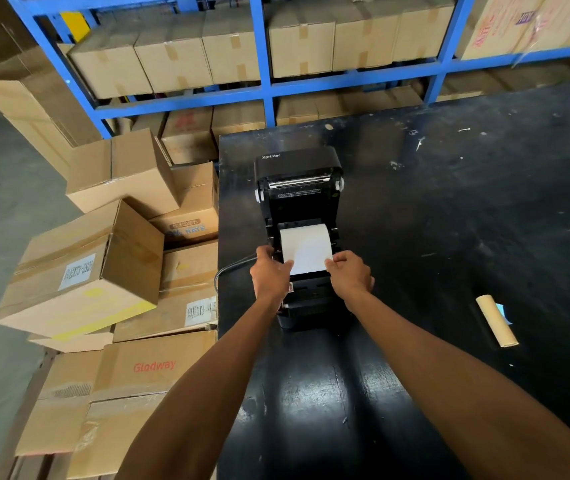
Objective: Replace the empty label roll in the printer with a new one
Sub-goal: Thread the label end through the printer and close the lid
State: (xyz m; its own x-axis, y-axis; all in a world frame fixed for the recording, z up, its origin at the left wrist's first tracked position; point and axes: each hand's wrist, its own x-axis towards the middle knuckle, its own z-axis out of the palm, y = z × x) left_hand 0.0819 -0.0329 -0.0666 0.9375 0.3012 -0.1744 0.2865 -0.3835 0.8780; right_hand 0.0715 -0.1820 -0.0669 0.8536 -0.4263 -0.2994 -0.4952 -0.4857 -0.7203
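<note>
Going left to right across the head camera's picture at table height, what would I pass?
Stacked cardboard boxes → left hand → white label paper in the open printer → right hand → empty cardboard core.

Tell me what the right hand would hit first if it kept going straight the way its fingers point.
The right hand points up-left across the open printer. Its fingers already touch the white label paper; going on, it would likely meet the new roll in the bay, though depth is unclear.
</note>
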